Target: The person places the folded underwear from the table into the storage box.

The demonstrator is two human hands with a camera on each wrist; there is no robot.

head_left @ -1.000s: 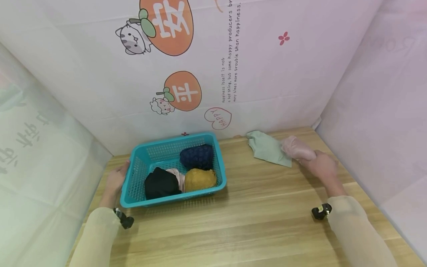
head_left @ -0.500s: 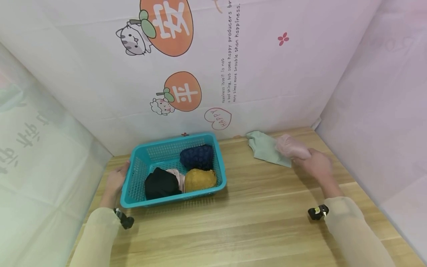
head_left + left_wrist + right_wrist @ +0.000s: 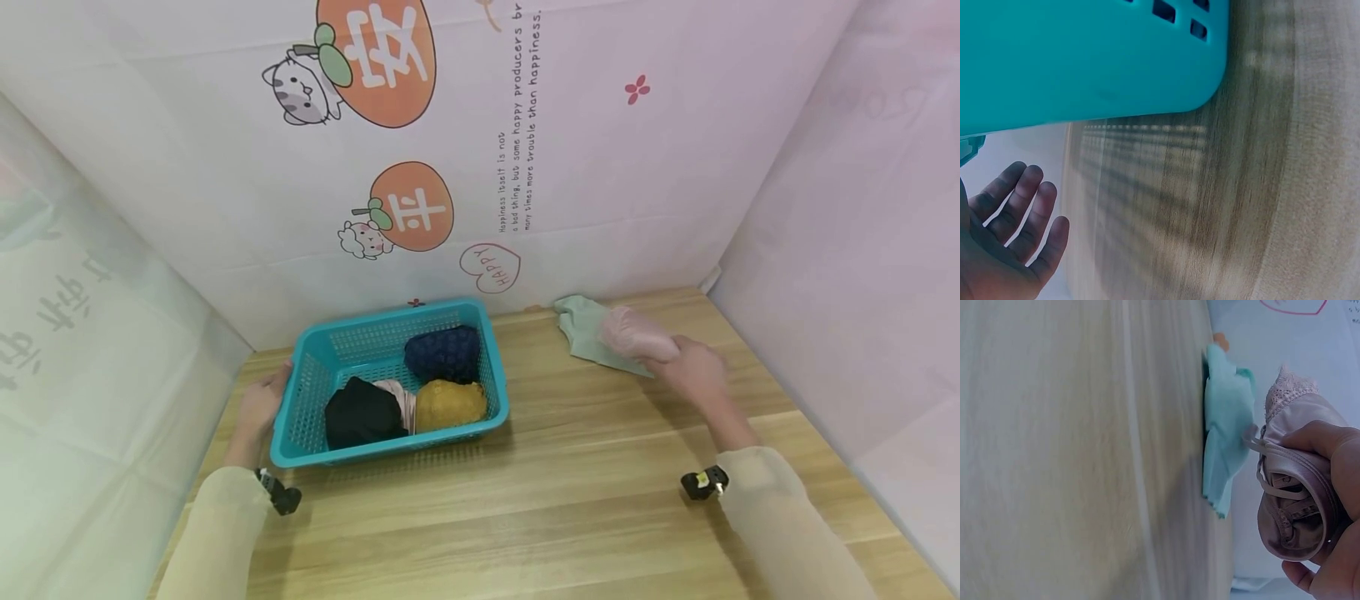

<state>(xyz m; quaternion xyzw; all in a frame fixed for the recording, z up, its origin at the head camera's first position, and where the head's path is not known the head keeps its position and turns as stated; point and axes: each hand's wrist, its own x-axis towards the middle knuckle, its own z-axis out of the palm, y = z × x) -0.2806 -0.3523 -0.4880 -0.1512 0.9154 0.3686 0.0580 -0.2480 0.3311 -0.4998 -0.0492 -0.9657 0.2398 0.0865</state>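
Note:
My right hand [image 3: 693, 371] grips a rolled pink satin garment [image 3: 637, 333] with lace trim and thin straps, held raised from the table. In the right wrist view, my fingers and thumb wrap around this rolled garment [image 3: 1294, 506]. Just beyond it, a mint-green cloth [image 3: 588, 329] lies on the table by the back wall. My left hand [image 3: 260, 404] is at the left side of a turquoise plastic basket [image 3: 300, 454]. The left wrist view shows that hand [image 3: 1013, 234] with its four fingers loosely extended below the rim; whether the thumb touches the basket is hidden.
Inside the basket sit a black cloth bundle [image 3: 363, 417], a mustard-yellow bundle [image 3: 450, 404], a navy bundle [image 3: 442, 352] and a pale pink piece [image 3: 402, 400]. White printed sheets [image 3: 570, 167] enclose the wooden table [image 3: 525, 508] at the back and both sides.
My right hand has moved left with the pink garment, which now covers more of the mint-green cloth in the head view. The left hand and basket have stayed put.

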